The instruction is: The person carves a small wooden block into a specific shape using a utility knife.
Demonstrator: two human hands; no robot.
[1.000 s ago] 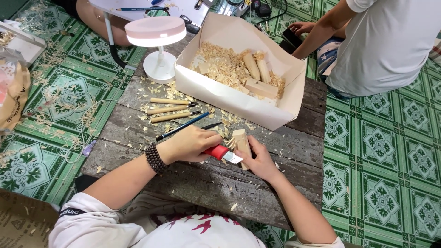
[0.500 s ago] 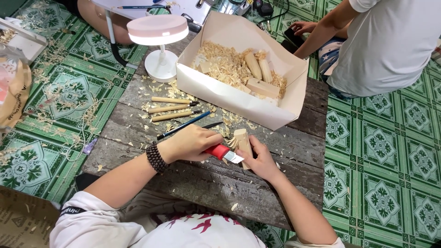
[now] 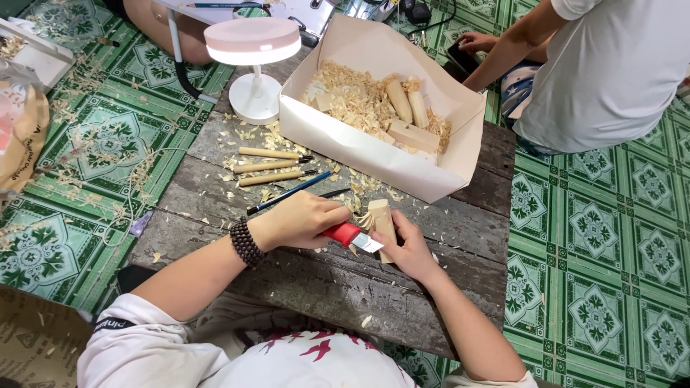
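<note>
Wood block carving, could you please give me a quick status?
Left hand grips red-handled knife. Right hand holds wood block, blade against it. Shavings around.

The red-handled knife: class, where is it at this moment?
In the head view the red-handled knife is in the left hand, low at the middle of the wooden table, its blade against the wood block held by the right hand.

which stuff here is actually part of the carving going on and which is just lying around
In use:
left hand gripping the red-handled knife
right hand holding the wood block
wooden table

Lying about:
three wooden-handled tools
blue pencil
desk lamp
cardboard box of shavings
</note>
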